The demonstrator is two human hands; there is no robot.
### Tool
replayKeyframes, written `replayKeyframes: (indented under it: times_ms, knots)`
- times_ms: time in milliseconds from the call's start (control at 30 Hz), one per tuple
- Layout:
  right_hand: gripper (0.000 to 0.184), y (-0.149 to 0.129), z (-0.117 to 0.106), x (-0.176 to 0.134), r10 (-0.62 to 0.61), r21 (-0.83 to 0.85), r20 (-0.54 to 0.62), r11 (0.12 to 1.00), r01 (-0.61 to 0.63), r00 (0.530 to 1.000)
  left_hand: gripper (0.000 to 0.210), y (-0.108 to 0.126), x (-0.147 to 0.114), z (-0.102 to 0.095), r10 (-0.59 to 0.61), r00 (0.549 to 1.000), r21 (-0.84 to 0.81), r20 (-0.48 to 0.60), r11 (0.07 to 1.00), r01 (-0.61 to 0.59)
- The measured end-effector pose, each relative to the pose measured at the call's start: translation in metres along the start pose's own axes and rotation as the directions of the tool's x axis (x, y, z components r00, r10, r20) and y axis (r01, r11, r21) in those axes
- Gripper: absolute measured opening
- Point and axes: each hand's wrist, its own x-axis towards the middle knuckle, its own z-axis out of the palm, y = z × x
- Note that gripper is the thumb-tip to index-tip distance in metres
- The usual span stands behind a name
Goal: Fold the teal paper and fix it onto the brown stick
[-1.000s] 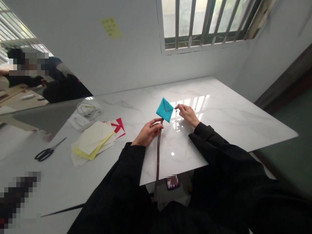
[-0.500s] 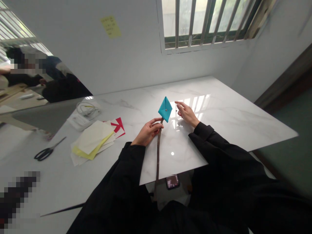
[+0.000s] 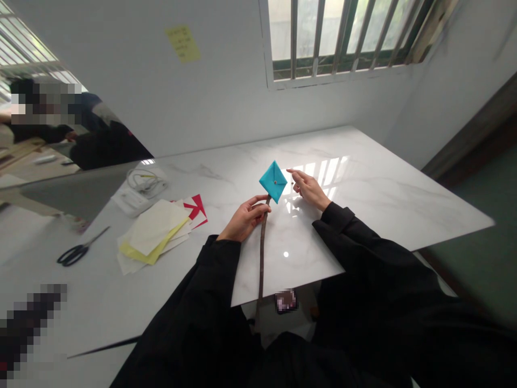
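A blue paper pinwheel (image 3: 270, 177) with a small pin head at its middle sits at the top of a thin brown stick (image 3: 262, 253). My left hand (image 3: 245, 216) is closed round the stick just below the paper, thumb and fingers pinching it. The stick's lower end runs down past the table's front edge. To the right of the paper is my right hand (image 3: 307, 188), its index finger stretched out toward the pinwheel's right corner and the other fingers loosely curled. It holds nothing, and a small gap seems to separate fingertip and paper.
Left on the white marbled table (image 3: 388, 199) lie cream and yellow paper sheets (image 3: 157, 229), red paper scraps (image 3: 197, 211), black-handled scissors (image 3: 81, 252) and a white power strip with cable (image 3: 135, 196). A mirror-like panel at far left shows a person.
The blue pinwheel has turned a little on its pin and now looks wider. My right index finger has shifted slightly left; my left hand stays in place.
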Motion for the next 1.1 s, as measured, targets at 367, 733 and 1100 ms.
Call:
replayKeyframes:
  times_ms: [367, 733, 1100]
  knots:
    - [0.083, -0.003, 0.001, -0.001, -0.025, -0.008, -0.052, 1.0, 0.025, 0.998, 0.049, -0.001, 0.001, -0.002, 0.01, 1.0, 0.025, 0.002, 1.0, -0.01]
    - [0.097, 0.001, 0.001, 0.001, 0.087, -0.162, 0.049, 0.984, -0.078, 0.995, 0.054, -0.002, 0.001, -0.003, 0.007, 1.0, -0.001, -0.012, 1.0, -0.007]
    - [0.076, -0.02, 0.013, -0.017, 0.06, 0.186, 0.57, 0.962, -0.2, 0.82, 0.041, 0.0, 0.007, -0.006, 0.133, 0.949, -0.195, -0.284, 0.962, -0.193]
